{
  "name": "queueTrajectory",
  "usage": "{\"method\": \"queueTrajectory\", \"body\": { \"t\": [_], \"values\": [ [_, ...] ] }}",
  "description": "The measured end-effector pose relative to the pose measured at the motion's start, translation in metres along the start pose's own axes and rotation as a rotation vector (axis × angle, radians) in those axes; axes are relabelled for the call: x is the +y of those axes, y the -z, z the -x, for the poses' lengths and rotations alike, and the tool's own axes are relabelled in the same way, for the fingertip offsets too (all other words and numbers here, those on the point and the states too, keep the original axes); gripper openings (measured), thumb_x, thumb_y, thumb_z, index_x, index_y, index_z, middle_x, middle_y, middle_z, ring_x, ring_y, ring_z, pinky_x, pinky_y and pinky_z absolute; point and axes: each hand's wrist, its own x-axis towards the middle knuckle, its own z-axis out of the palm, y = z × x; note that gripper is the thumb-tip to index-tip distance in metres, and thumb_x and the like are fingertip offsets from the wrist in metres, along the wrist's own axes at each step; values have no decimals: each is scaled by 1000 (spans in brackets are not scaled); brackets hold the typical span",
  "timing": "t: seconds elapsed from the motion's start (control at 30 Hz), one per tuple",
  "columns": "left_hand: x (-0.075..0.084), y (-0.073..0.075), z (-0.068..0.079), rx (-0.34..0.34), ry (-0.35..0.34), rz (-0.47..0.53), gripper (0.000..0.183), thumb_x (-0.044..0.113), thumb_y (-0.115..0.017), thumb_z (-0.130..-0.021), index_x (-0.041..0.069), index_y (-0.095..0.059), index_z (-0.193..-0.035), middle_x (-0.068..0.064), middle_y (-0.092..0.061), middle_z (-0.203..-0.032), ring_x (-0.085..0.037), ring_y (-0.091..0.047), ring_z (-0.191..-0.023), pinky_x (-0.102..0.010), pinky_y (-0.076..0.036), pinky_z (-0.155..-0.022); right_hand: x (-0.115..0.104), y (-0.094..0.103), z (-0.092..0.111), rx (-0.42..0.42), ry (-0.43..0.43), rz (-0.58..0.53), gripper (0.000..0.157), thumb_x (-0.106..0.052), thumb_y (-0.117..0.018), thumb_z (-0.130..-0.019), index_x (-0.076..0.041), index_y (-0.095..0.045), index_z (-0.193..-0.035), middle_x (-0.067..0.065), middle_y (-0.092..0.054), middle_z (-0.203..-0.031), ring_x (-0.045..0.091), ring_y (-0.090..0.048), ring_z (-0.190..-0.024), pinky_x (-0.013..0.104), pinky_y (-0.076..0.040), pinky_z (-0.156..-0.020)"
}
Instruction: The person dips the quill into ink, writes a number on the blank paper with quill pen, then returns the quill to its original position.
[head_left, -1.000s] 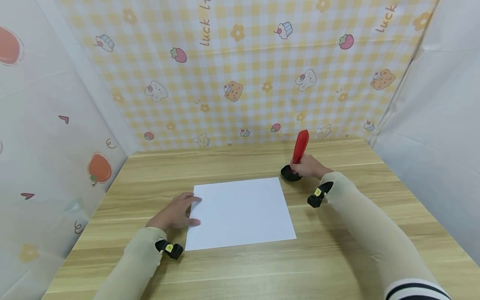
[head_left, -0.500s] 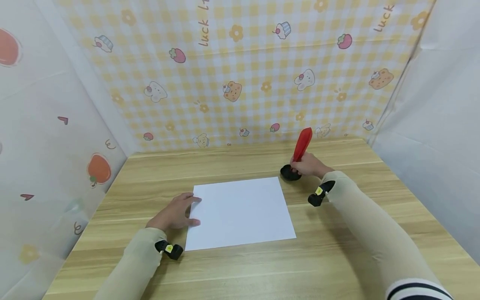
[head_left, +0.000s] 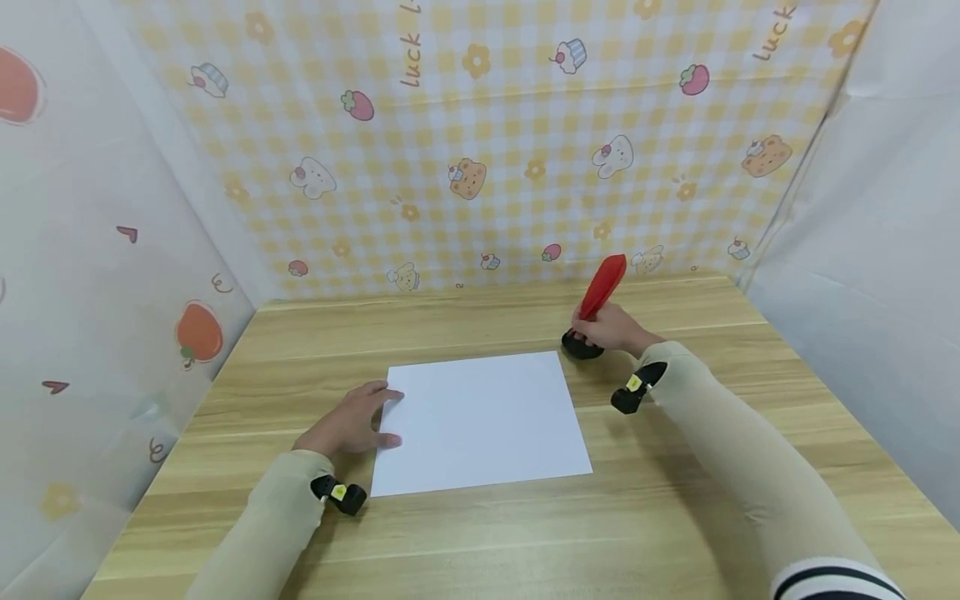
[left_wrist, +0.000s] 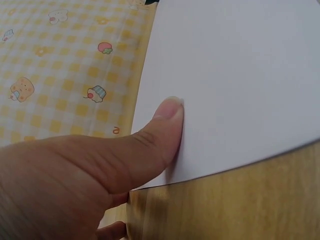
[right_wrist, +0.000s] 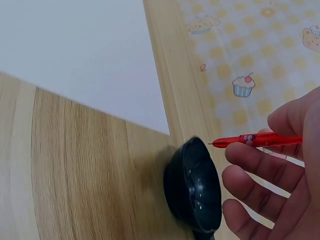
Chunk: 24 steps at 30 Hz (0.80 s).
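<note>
A blank white sheet of paper [head_left: 483, 425] lies on the wooden table. My left hand [head_left: 356, 423] rests on its left edge, thumb [left_wrist: 162, 127] and fingers spread apart on the paper. Toward the back right, my right hand [head_left: 611, 327] grips a red quill pen [head_left: 603, 285] whose feather-shaped top leans up to the right. In the right wrist view the pen [right_wrist: 257, 140] is pinched between thumb and fingers, its thin tip close by the rim of a small black bowl [right_wrist: 202, 185] with a scalloped edge. The other fingers of that hand are loosely bent beside the bowl.
Around the wooden table [head_left: 480, 550] stand a yellow checked backdrop [head_left: 502, 167] and white side walls. The bowl stands just beyond the paper's far right corner. Each wrist carries a small black camera, the right one [head_left: 637, 387] hanging low over the table.
My right hand has shifted slightly left over the bowl, and the pen's feathered top has tipped further to the right. My left hand and the paper have stayed in place.
</note>
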Motion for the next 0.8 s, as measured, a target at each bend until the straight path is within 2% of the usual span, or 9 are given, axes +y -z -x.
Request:
{"method": "queueTrajectory", "body": {
  "t": [0.3, 0.57, 0.7, 0.8],
  "values": [
    [-1, 2, -1, 1, 2, 2, 71, 36, -78, -82, 8, -49, -140, -27, -32, -149, -50, -27, -134, -66, -29, -102, -14, -10, -3, -32, -31, -114, 20, -15, -51, -100, 1, -58, -110, 16, -66, -92, 26, -61, -74, 31, -51, -63],
    [-1, 2, -1, -2, 6, 1, 71, 37, -78, -82, 8, -49, -140, -26, -32, -149, -50, -27, -135, -66, -29, -102, -20, -23, -5, -39, 13, -141, 16, -15, -52, -100, -1, -59, -104, 25, -65, -95, 36, -62, -78, 30, -50, -62],
    [0, 3, 1, -3, 3, 13, 71, 36, -78, -82, 7, -49, -140, -27, -31, -149, -50, -26, -135, -66, -28, -103, -25, -29, -5, -40, 22, -176, 16, -14, -54, -99, 0, -59, -106, 22, -67, -93, 40, -61, -79, 34, -50, -63],
    [0, 2, 2, -10, 0, 17, 71, 35, -78, -82, 7, -49, -140, -27, -31, -149, -50, -27, -135, -65, -28, -103, -27, -35, -4, -46, 6, -220, 21, -15, -55, -99, 2, -58, -110, 16, -68, -91, 37, -62, -78, 38, -52, -65]
  ]
}}
